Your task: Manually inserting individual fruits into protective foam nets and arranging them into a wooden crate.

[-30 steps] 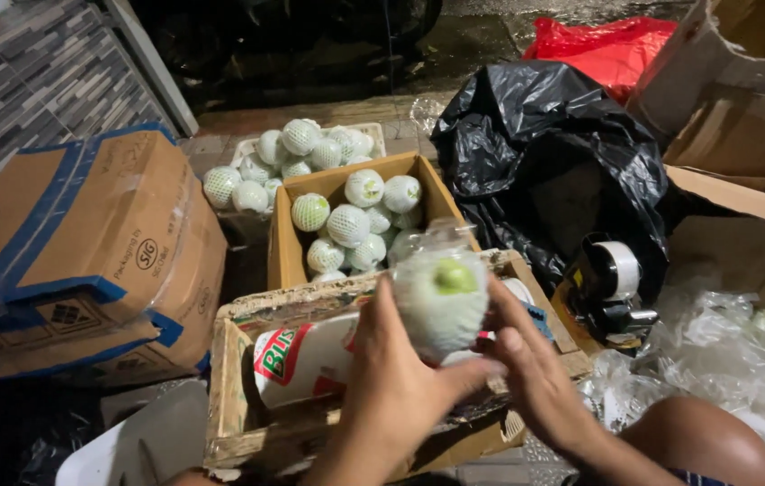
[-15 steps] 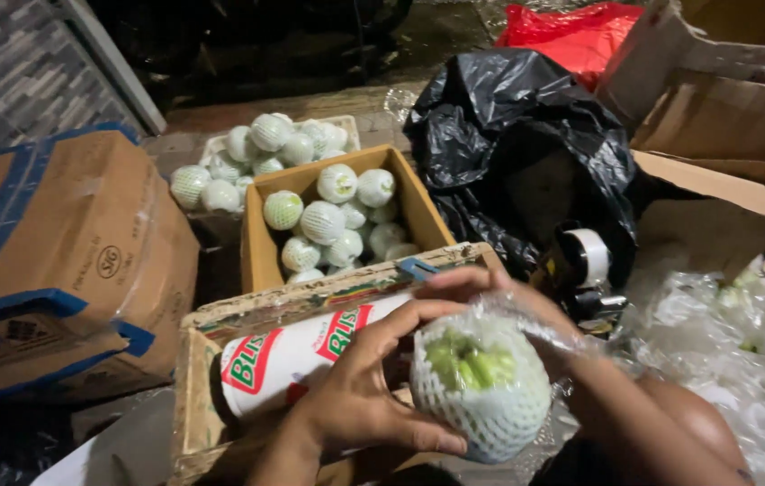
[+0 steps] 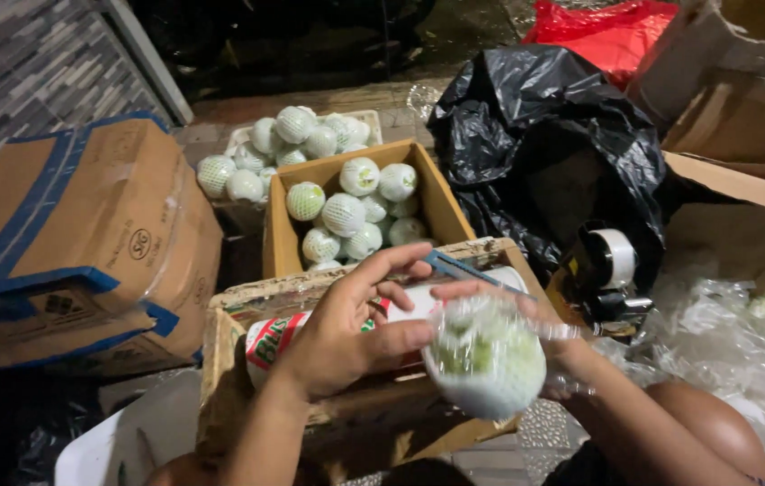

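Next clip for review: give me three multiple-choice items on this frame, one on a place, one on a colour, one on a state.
1. Where does the tape dispenser sit?
A. Inside the open box of fruit
B. Just below the black plastic bag, right of the wooden crate
C. On top of the blue-taped carton

2. What colour is the bag at the top right?
A. Red
B. Yellow
C. White

3. How is the fruit in the hands?
A. Bare and peeled
B. Cut in half
C. Wrapped in white foam netting, held by both hands

Answers:
1 B, it rests under the black plastic bag, beside the wooden crate.
2 A, the red bag lies behind the black one.
3 C, the left hand and right hand grip the netted fruit.
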